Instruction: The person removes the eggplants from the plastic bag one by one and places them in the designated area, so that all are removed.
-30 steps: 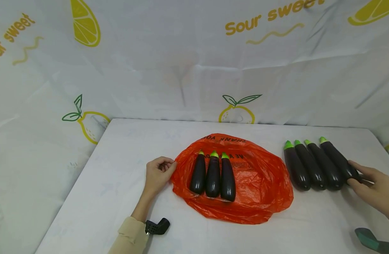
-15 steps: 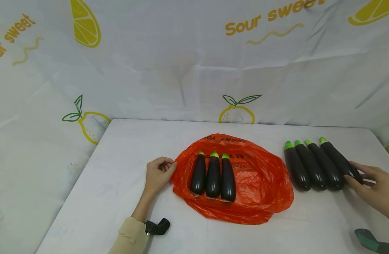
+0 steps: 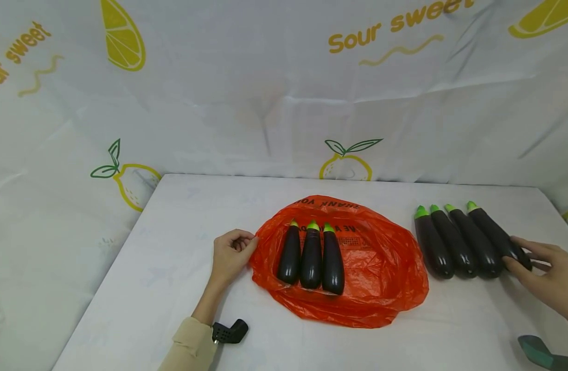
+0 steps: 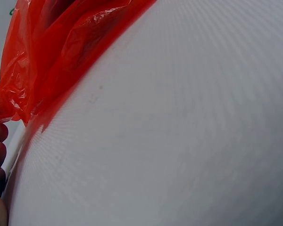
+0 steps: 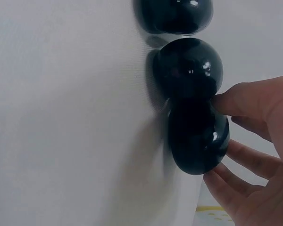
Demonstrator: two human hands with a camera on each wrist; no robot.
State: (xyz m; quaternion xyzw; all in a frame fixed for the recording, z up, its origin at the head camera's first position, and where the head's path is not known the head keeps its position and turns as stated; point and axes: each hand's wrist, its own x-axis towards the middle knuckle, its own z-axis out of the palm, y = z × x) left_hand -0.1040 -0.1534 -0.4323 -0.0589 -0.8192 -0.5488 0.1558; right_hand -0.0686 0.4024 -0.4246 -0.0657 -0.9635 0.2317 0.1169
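In the head view, an orange-red plastic bag (image 3: pixel 381 263) lies spread on the table, with three dark eggplants (image 3: pixel 311 260) side by side on it. My left hand (image 3: pixel 231 253) pinches the bag's left edge between thumb and finger; the left wrist view shows the bunched plastic (image 4: pixel 19 94) at the fingertips. At the right, my right hand (image 3: pixel 545 273) grips the rounded bottom end of the outermost eggplant (image 3: pixel 489 229). The right wrist view shows thumb and fingers around that eggplant (image 5: pixel 198 139), which touches its neighbour (image 5: pixel 188 68).
Three more eggplants (image 3: pixel 457 247) lie in a row between the bag and the gripped one, green stem ends toward the back. A white cloth (image 3: pixel 140 288) covers the table. Behind it hangs a white curtain (image 3: pixel 219 103) with lemon prints.
My right hand has shifted slightly rightward, and the bottom end of the outermost eggplant has moved a little to the right with it. The left hand and bag have stayed put.
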